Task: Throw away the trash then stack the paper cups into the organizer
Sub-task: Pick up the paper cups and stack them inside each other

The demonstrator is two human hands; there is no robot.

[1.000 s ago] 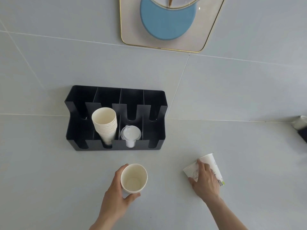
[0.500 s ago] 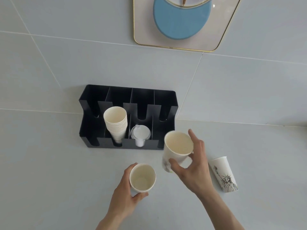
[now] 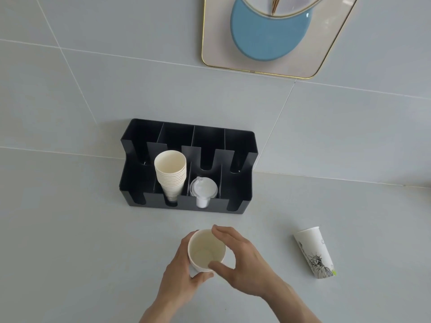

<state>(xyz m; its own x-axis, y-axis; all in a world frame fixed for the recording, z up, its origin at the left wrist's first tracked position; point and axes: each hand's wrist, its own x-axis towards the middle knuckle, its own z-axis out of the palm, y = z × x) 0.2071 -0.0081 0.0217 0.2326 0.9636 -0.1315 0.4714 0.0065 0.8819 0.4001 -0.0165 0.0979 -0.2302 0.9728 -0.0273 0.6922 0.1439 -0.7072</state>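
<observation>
A white paper cup (image 3: pixel 205 251) stands upright on the grey counter in front of the organizer, its mouth facing up. My left hand (image 3: pixel 180 275) wraps its left side. My right hand (image 3: pixel 245 264) pinches its rim from the right with thumb and forefinger. Whether a second cup sits nested inside it I cannot tell. The black organizer (image 3: pixel 242 183) stands against the wall, holding a stack of paper cups (image 3: pixel 170 176) in its second front slot and white lids (image 3: pixel 203 191) in the third. Another paper cup (image 3: pixel 314 252), printed with a statue drawing, lies on its side at the right.
A gold-rimmed tray (image 3: pixel 214 43) with a blue plate (image 3: pixel 268 38) hangs or leans on the tiled wall above the organizer. The organizer's outer slots and rear compartments hold nothing visible.
My right hand lifted a cup from the right, carried it left and brought it down onto the cup in my left hand. The printed cup stayed lying at the right.
</observation>
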